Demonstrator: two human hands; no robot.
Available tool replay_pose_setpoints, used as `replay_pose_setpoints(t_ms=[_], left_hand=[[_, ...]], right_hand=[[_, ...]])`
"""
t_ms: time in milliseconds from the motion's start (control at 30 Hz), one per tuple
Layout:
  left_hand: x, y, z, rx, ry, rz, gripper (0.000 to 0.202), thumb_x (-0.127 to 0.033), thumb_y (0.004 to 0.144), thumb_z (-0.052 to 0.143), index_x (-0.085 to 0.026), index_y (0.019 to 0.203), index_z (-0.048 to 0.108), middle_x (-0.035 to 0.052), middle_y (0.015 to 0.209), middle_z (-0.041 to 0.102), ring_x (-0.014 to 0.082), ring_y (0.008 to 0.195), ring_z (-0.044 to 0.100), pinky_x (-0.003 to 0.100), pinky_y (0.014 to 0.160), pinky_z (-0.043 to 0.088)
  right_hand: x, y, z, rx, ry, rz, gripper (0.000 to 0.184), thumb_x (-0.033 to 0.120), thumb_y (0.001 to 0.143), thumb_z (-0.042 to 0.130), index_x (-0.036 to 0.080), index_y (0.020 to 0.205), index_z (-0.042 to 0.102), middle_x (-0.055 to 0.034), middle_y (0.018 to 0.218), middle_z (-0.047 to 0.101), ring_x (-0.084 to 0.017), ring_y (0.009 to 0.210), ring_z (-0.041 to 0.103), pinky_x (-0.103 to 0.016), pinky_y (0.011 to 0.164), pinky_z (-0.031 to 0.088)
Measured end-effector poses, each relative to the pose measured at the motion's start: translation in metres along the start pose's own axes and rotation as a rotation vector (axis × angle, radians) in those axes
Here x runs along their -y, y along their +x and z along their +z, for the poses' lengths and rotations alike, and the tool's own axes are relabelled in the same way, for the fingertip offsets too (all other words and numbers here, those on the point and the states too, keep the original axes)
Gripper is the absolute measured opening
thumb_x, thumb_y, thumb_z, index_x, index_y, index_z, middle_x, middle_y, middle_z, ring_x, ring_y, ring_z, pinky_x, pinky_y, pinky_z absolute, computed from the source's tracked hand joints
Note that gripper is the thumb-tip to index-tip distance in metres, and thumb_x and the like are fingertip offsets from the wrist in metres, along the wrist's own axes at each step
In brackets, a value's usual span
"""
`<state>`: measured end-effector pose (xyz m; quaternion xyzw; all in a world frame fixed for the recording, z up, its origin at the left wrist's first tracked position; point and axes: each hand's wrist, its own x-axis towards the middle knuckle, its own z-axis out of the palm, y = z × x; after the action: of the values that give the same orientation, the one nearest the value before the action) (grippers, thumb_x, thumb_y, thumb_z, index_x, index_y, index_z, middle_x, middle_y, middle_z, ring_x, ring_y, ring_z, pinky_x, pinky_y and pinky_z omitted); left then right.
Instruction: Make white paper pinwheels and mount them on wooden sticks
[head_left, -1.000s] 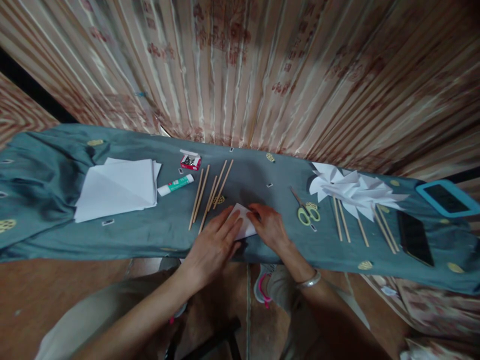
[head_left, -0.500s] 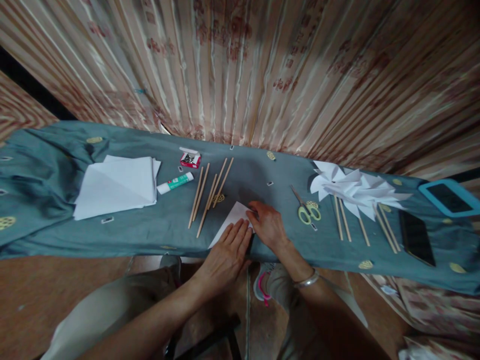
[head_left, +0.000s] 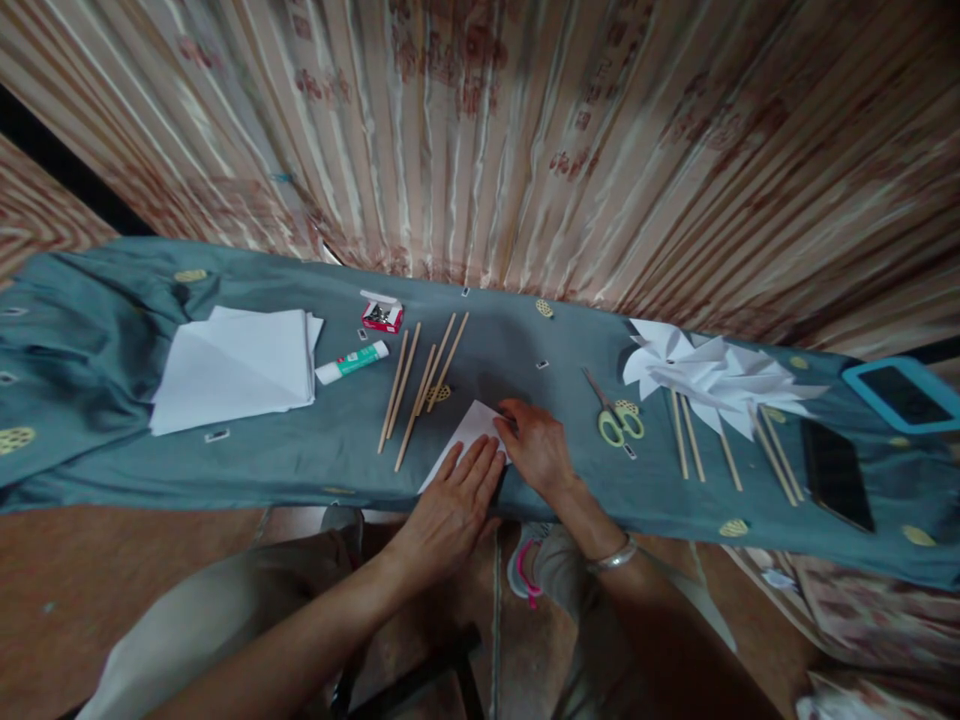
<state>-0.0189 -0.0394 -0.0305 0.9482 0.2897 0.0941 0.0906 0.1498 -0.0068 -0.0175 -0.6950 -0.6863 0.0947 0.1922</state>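
Observation:
A folded piece of white paper [head_left: 466,432] lies near the front edge of the cloth-covered table. My left hand [head_left: 454,500] rests flat on its lower part, fingers stretched out and pressed on the paper. My right hand [head_left: 538,447] is at the paper's upper right corner, with its fingers bent and the thumb close to the index finger, gripping the edge. The tips of its other fingers are hidden. Several thin wooden sticks [head_left: 420,385] lie just left of the paper. Right of my right hand lie scissors [head_left: 616,420] with light green handles.
A stack of white paper [head_left: 236,370] is at the left, with a glue stick [head_left: 352,362] and a small red box of metal pins [head_left: 383,315] beside it. White paper pinwheels [head_left: 712,370] on sticks, a black phone [head_left: 836,475] and a blue-framed device [head_left: 904,392] lie at the right.
My left hand has barely shifted on the paper, and my right hand stays at its corner. The whole view has moved very slightly.

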Motion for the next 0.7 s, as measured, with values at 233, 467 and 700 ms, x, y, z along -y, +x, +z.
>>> replay_pose_setpoints(t_ms=[233, 467, 700], left_hand=[[-0.0002, 0.0013, 0.0, 0.02, 0.0, -0.006, 0.063, -0.034, 0.091, 0.046, -0.004, 0.144, 0.027, 0.0217, 0.15, 0.032, 0.0309, 0.142, 0.024, 0.05, 0.114, 0.021], [-0.0001, 0.0018, -0.0004, 0.035, 0.006, 0.0, 0.064, -0.036, 0.092, 0.046, -0.002, 0.143, 0.028, 0.0223, 0.149, 0.033, 0.0319, 0.141, 0.025, 0.049, 0.115, 0.019], [-0.0004, 0.0016, 0.002, 0.035, -0.001, -0.011, 0.066, -0.036, 0.091, 0.047, -0.004, 0.144, 0.026, 0.0224, 0.149, 0.033, 0.0309, 0.142, 0.024, 0.05, 0.114, 0.02]], right_hand=[[-0.0001, 0.0005, 0.0008, 0.001, 0.013, 0.002, 0.023, 0.022, 0.089, 0.05, 0.016, 0.106, 0.063, -0.0105, 0.093, 0.072, -0.024, 0.087, 0.067, -0.035, 0.082, 0.049], [0.0015, 0.0009, 0.0008, 0.011, -0.014, 0.015, 0.022, 0.021, 0.088, 0.052, 0.016, 0.106, 0.063, -0.0111, 0.092, 0.071, -0.025, 0.088, 0.066, -0.036, 0.082, 0.048], [-0.0008, -0.0001, 0.0038, -0.013, -0.014, -0.015, 0.022, 0.023, 0.091, 0.047, 0.017, 0.104, 0.063, -0.0108, 0.091, 0.071, -0.024, 0.086, 0.066, -0.036, 0.081, 0.048]])
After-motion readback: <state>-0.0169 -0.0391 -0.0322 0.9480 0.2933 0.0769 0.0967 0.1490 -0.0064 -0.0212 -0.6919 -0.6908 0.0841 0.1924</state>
